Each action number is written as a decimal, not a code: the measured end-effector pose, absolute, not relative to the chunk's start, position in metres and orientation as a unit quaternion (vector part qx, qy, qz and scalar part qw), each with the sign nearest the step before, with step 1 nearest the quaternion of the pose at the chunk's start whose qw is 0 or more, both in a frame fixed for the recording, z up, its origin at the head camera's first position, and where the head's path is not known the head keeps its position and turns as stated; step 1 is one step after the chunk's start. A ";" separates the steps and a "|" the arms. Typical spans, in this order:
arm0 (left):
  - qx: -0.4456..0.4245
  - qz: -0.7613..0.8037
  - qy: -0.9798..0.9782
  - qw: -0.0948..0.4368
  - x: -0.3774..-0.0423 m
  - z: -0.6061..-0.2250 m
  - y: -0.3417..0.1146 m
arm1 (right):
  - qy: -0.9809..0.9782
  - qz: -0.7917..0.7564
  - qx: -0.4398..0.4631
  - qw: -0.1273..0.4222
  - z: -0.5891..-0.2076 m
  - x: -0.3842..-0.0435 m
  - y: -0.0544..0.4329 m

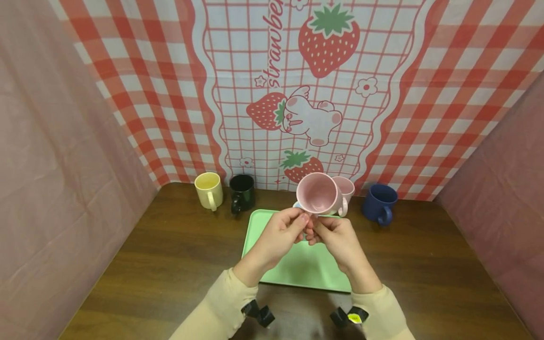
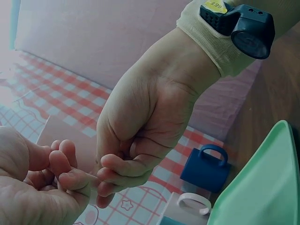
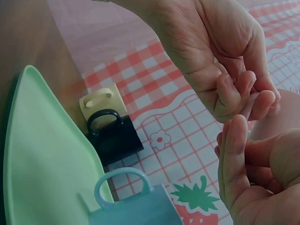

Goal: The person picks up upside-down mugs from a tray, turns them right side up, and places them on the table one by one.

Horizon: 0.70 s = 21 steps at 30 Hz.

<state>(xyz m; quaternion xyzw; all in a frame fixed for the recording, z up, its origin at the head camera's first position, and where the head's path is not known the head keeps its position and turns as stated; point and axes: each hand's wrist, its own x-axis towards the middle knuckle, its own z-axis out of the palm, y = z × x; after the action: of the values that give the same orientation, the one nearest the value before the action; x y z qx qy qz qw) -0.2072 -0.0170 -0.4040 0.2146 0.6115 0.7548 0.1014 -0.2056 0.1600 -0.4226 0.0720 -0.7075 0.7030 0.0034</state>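
Observation:
A pink mug (image 1: 318,193) is held up above the green tray (image 1: 299,271), its mouth turned toward the head camera. My left hand (image 1: 281,231) grips it from below at its near side, thumb and fingertips close together. From the other side my right hand (image 1: 340,238) pinches at the same spot, and the two hands' fingertips meet. The fingers hide the part of the mug they hold. A light blue mug (image 3: 140,206) stands behind the hands, mostly covered in the head view. Just behind the held mug is another pink mug (image 1: 346,186).
At the back left stand a yellow mug (image 1: 208,191) and a black mug (image 1: 242,192). A dark blue mug (image 1: 378,203) is at the back right. A checked strawberry cloth (image 1: 229,71) hangs behind the brown table (image 1: 170,269), with pink curtains (image 1: 497,156) at both sides.

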 end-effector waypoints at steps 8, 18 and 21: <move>0.212 0.748 0.622 0.090 -0.207 -0.403 -0.018 | -0.727 0.678 0.111 -0.012 -0.421 -0.205 0.168; 0.219 0.741 0.630 0.075 -0.206 -0.402 -0.018 | -0.735 0.664 0.133 -0.026 -0.419 -0.204 0.172; 0.221 0.739 0.633 0.071 -0.206 -0.402 -0.018 | -0.741 0.657 0.137 -0.032 -0.418 -0.203 0.174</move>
<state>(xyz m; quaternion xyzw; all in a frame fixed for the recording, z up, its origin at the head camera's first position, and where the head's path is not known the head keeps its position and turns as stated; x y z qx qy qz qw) -0.2060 -0.0184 -0.4016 0.2213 0.6325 0.7388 0.0713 -0.2034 0.1744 -0.4181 0.1372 -0.7409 0.6567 -0.0319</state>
